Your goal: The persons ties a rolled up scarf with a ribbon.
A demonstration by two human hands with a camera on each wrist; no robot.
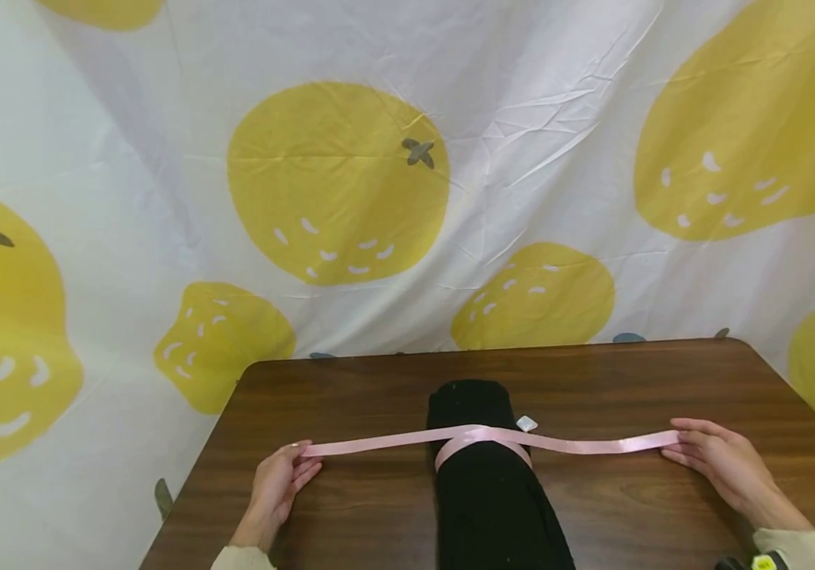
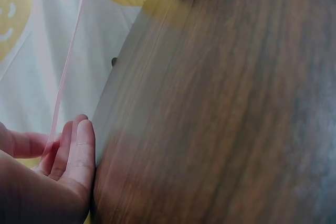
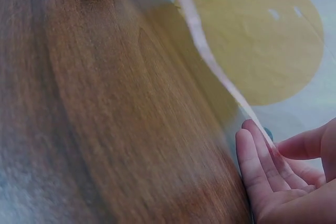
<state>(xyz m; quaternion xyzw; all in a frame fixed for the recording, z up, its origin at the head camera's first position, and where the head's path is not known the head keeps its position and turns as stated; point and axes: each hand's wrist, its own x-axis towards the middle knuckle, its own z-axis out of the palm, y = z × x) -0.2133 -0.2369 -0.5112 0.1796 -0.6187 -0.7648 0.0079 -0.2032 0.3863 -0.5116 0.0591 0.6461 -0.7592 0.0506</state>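
Observation:
A long black cloth roll lies on the table, pointing away from me. Round it, near its far end, goes a pink ribbon whose two ends cross on top and stretch out sideways. My left hand pinches one end between thumb and fingers, well to the left of the roll. On the other side my right hand pinches the opposite end. The left stretch runs nearly straight; the right one sags slightly. Both wrist views show the ribbon rising from the fingertips, the right hand with its thumb against it.
The brown wooden table has rounded far corners. A small white tag sticks out beside the roll on its right. Behind the table hangs a white curtain printed with yellow lemons. A dark and yellow object shows at the right wrist.

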